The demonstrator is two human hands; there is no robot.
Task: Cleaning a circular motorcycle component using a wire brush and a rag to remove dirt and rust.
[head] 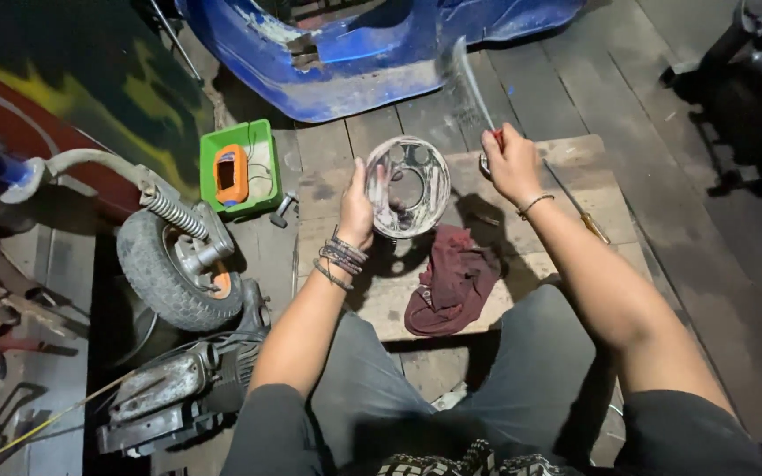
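My left hand grips the rim of a round metal housing, holding it upright above the wooden board. My right hand is closed around a brush, its bristles blurred above the housing. A maroon rag lies on the board just below. Left of it sit a green box and a small wheel.

in the left hand a round housing of dull, grimy metal; below the hands a matt maroon cloth on rough, worn wooden boards.
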